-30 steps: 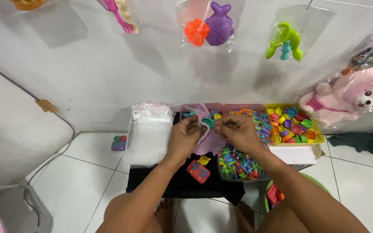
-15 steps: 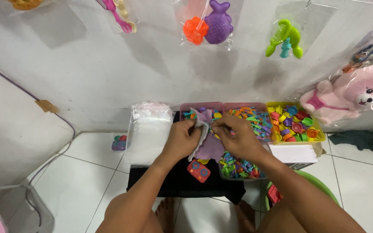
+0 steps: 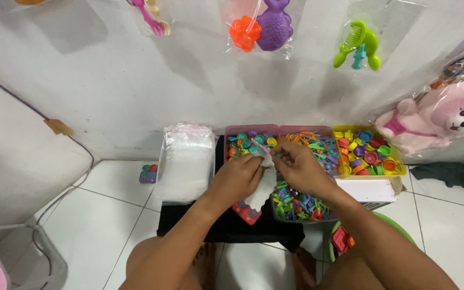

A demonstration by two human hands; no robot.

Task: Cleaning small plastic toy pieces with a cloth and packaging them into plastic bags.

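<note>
My left hand point(image 3: 237, 180) and my right hand point(image 3: 296, 164) both grip a small clear plastic bag point(image 3: 262, 185) that hangs down between them over a black cloth-covered stand point(image 3: 224, 228). My fingers pinch the bag's top edge close together. A red toy piece point(image 3: 245, 212) lies on the black cloth under the bag, partly hidden by it. Behind my hands stands a pink tray point(image 3: 245, 140) of small coloured toy dishes.
A stack of clear bags point(image 3: 185, 161) lies at the left. Trays of coloured toy pieces point(image 3: 318, 145), point(image 3: 369, 153), point(image 3: 296, 207) sit behind and right, beside a white box point(image 3: 365, 192). Bagged toys and a pink plush point(image 3: 436, 121) hang on the wall. A green tub point(image 3: 350, 241) stands by my right knee.
My hands moved closer together at the bag's top. The bag, spread wide and looking purple before, now hangs narrower and clearer over the red toy piece.
</note>
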